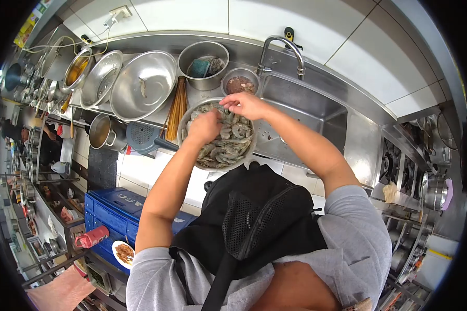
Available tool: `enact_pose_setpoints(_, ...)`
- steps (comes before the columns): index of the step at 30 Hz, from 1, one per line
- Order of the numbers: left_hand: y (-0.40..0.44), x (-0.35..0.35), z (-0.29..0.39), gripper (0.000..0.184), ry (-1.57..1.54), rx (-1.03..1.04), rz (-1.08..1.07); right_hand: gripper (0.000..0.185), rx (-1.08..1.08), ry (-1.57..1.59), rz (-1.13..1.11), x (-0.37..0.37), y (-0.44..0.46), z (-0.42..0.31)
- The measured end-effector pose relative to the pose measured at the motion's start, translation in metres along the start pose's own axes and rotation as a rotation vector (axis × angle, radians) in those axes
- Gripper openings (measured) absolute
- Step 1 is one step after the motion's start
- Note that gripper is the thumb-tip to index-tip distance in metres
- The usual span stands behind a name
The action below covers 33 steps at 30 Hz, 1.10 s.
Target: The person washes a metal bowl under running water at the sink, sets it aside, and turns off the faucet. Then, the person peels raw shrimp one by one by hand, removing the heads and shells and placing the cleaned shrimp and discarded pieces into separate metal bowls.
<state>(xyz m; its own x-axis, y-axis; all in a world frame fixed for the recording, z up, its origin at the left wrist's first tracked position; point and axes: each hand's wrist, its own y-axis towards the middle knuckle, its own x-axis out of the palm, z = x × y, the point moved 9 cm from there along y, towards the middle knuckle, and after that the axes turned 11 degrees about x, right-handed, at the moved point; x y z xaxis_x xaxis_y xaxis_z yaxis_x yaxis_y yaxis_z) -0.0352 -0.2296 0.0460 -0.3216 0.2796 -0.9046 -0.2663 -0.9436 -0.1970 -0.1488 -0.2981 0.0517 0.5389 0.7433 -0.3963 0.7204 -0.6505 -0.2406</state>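
A wide metal bowl (180,136) is heaped with grey raw shrimp (228,141). My left hand (204,127) is over the bowl's left side, its fingers curled in among the shrimp; whatever they grip is hidden. My right hand (248,105) reaches over the far rim with bent fingers drawn together close to the left one. Too little shows to tell what is between those fingertips. Just beyond the right hand, a small metal bowl (224,83) contains pinkish pieces. One lone shrimp (142,88) lies in a large steel bowl (120,98) at the left.
Right of the bowl is a steel sink (316,106) with a curved faucet (283,41). A deep pot (188,54) with a blue-green scouring pad (198,68), a bamboo brush (177,111) and a grey perforated scoop (141,136) are nearby. Blue crates (111,213) sit lower left.
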Motion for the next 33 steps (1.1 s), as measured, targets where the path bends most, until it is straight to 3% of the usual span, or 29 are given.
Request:
enact_pose_setpoints(2,-0.019,-0.042,0.003,0.028,-0.259,0.028,0.207,0.037,-0.034,0.022,-0.002,0.003,-0.013,-0.015)
enact_pose_setpoints(4,-0.031,-0.067,0.005,0.029,-0.344,0.023,0.27,0.037,-0.054,0.356,-0.025,0.005,-0.021,-0.029)
enact_pose_setpoints(9,-0.047,-0.101,0.019,0.033,-0.416,0.05,0.397,0.021,-0.009,0.3,0.045,0.007,-0.019,-0.047)
enact_pose_setpoints(11,-0.049,-0.099,0.023,0.033,-0.391,0.028,0.37,0.013,-0.023,0.198,0.145,0.001,-0.022,-0.056)
enact_pose_setpoints(15,-0.045,-0.087,0.018,0.031,-0.379,-0.007,0.376,0.014,-0.078,0.207,0.161,0.004,-0.022,-0.063)
enact_pose_setpoints(17,-0.043,-0.079,0.016,0.026,-0.336,0.022,0.426,0.017,-0.104,-0.12,0.305,0.001,-0.027,-0.069)
enact_pose_setpoints(20,-0.042,-0.062,0.012,0.024,-0.255,0.033,0.536,0.017,-0.103,-0.245,0.409,0.005,-0.031,-0.074)
enact_pose_setpoints(24,-0.04,-0.04,-0.003,0.027,-0.577,-0.066,0.367,0.015,-0.179,-0.302,0.455,0.015,-0.027,-0.075)
enact_pose_setpoints(33,-0.028,-0.029,-0.028,0.023,-0.901,-0.017,0.451,0.012,-0.112,-0.262,0.537,0.015,-0.004,-0.07)
